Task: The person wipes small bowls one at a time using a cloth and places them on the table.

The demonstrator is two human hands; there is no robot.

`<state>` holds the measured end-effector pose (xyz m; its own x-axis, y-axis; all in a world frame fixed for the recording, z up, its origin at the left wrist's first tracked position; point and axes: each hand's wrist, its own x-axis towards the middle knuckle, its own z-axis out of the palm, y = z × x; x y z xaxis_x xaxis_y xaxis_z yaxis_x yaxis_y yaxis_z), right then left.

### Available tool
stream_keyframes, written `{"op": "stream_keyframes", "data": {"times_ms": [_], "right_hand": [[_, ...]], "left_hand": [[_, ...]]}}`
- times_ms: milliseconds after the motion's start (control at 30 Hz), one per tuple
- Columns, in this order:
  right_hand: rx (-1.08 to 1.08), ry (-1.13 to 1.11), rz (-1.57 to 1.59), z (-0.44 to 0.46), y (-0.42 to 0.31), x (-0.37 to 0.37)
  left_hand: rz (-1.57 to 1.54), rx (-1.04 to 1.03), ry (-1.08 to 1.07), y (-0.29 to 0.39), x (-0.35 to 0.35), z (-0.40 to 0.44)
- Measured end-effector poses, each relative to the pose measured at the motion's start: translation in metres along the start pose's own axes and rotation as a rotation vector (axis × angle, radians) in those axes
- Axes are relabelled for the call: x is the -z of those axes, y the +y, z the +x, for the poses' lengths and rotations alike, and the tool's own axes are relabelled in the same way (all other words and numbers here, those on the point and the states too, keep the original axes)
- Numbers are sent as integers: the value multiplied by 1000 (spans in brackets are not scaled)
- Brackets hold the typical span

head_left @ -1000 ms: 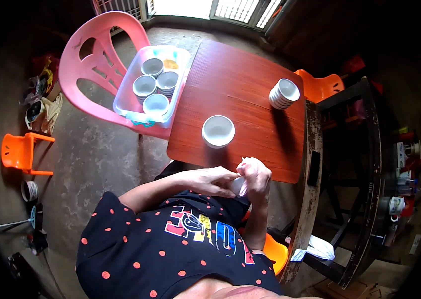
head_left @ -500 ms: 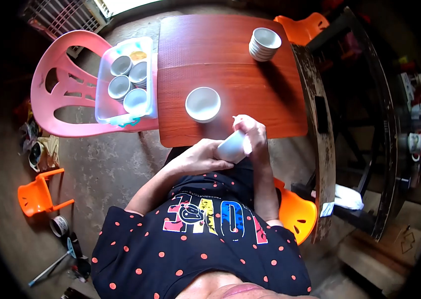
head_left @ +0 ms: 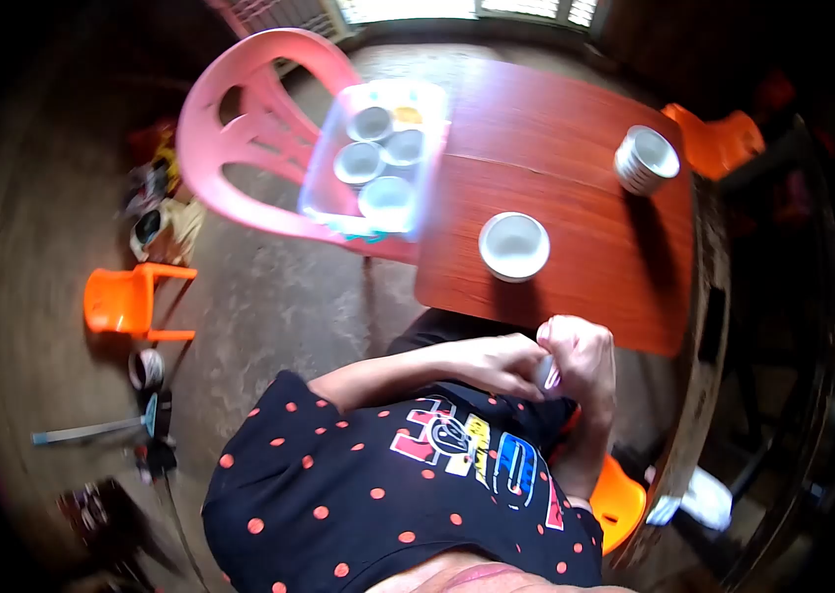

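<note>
Over near side of worktop (head_left: pixel 585 282), head view: left hand (head_left: pixel 501 365) grasping pale bowl (head_left: pixel 544 373), right hand (head_left: pixel 582 353) curled against it, exact hold hidden. Loosened left grip could drop it; stray knuckle could knock white bowl (head_left: pixel 514 247) standing nearby.

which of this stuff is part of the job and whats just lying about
Part of the job, seemingly:
mostly hidden whitish object between left hand and right hand
round white bowl on red-brown wooden table
stack of round white bowls
clear plastic box of bowls

Probably just lying about:
small orange plastic chair, far left
crumpled white bundle, lower right
</note>
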<state>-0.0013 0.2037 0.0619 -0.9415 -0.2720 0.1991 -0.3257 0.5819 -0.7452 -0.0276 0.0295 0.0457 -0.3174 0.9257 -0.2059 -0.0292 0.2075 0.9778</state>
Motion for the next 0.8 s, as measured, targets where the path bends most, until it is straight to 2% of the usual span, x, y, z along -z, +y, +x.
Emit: {"op": "stream_keyframes", "data": {"times_ms": [33, 67, 100, 133, 167, 233, 267, 300, 367, 400, 500, 533, 567, 633, 667, 700, 733, 767, 800], "right_hand": [[-10, -27, -55, 4, -13, 2], [-24, -117, 64, 5, -5, 7], [-18, -12, 100, -3, 3, 7], [-7, 93, 133, -10, 12, 7], [-56, 164, 192, -16, 19, -4], [-142, 315, 318, -27, 33, -24], [-161, 332, 408, -22, 39, -26], [-186, 350, 503, -17, 43, -30], [-191, 550, 77, -10, 38, -25], [-182, 514, 41, -10, 25, -15], [-27, 61, 521, 1, 20, 4], [-12, 22, 595, -1, 16, 3], [-14, 44, 632, -4, 15, -2], [25, 311, 550, -9, 8, -21], [77, 438, 428, -16, 6, -37], [157, 580, 152, -26, 7, -55], [285, 670, 89, -22, 2, -71], [326, 711, 152, -17, -6, -70], [314, 640, 123, -13, -12, -58]], "left_hand": [[66, -46, -129, -1, 4, 3], [-24, -51, -31, 7, 7, -5], [-114, -77, 44, 17, 6, -6], [-452, -212, 11, -1, -1, 2], [-453, -143, 9, -4, 2, 1], [-560, -200, 127, -7, 1, 0], [-588, -157, 142, -13, 3, 2], [-693, -220, 169, -16, 2, 5], [-879, -207, 165, -18, 5, 5], [-949, -200, 139, -22, 6, 8], [-1061, -300, 100, -28, 5, 9], [-1149, -331, 36, -30, 8, 3], [-1169, -308, 87, -23, 8, 0], [-1303, -362, 205, -14, 8, -3], [-1323, -425, 237, -13, 10, -3], [-1407, -450, 245, -7, 11, -3], [-1424, -472, 231, -10, 12, -1], [-1436, -492, 218, -13, 13, -1], [-1408, -456, 200, -15, 12, -4]]}}
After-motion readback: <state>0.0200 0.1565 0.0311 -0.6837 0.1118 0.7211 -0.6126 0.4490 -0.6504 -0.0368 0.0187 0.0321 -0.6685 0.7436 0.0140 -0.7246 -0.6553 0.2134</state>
